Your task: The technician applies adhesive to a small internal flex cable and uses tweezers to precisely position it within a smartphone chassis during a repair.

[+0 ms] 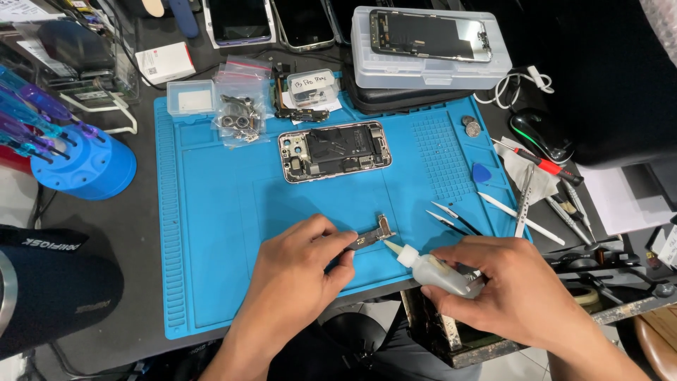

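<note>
Far left of frame: I count 1 blue round screwdriver stand [92,164] holding several purple-handled drivers, and 1 dark cylinder [49,289] at lower left. One blue work mat [211,233] covers the centre of the dark desk.

Upper left of the mat: 1 small clear box [191,97] and, beside it, clear bags of metal parts [241,113]; the exact bag count I cannot tell.

Mat centre, upper: 1 opened phone body [334,151], insides facing up.

Lower centre: my left hand [296,282] pinches 1 small metal phone part [374,236] between thumb and forefinger, just above the mat near its front edge. My right hand [515,282] is wrapped around 1 small glue bottle [430,271], lying nearly flat, its white nozzle pointing left, tip just beside the part.

Right of the part: 2 tweezers [451,220] on the mat, 1 blue pick [481,173], 2 coins [470,125].

Top centre: 1 clear plastic case [423,53] with 1 phone screen on it, and 2 phones [271,21] left of that.

Right edge: 1 red-handled screwdriver [546,166], 1 black mouse [539,134].
</note>
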